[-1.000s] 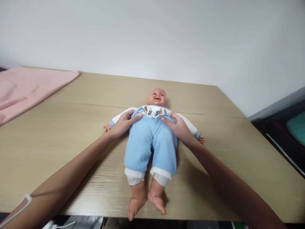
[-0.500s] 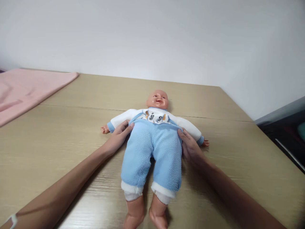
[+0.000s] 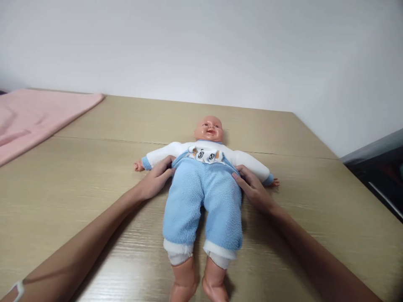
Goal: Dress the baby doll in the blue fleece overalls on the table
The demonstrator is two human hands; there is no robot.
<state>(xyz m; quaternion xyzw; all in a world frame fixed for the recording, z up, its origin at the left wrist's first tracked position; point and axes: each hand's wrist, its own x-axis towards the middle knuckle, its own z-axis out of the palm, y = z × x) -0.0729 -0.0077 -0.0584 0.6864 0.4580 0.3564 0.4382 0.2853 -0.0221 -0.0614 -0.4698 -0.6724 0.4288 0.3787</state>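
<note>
A baby doll point(image 3: 210, 129) lies on its back on the table, head away from me and bare feet toward me. It wears light blue fleece trousers point(image 3: 185, 201) with white cuffs and a white shirt point(image 3: 163, 153) with blue trim. An animal face is printed on the shirt front, which is bunched above the waist. My left hand point(image 3: 157, 178) is closed at the left side of the trouser waist, some fingertips hidden behind the cloth. At the right side, my right hand point(image 3: 252, 184) pinches the waist edge between thumb and fingers.
Pink cloth point(image 3: 37, 113) lies on the left of the wooden table point(image 3: 103, 235). A seam crosses the table behind the doll's shoulders. A pale wall point(image 3: 201, 50) rises behind, and a dark object point(image 3: 380, 172) stands beyond the right edge.
Both hands stay at the waist; my right thumb has shifted slightly down and left on the trousers. The doll's legs appear slightly farther right. The shirt remains bunched.
</note>
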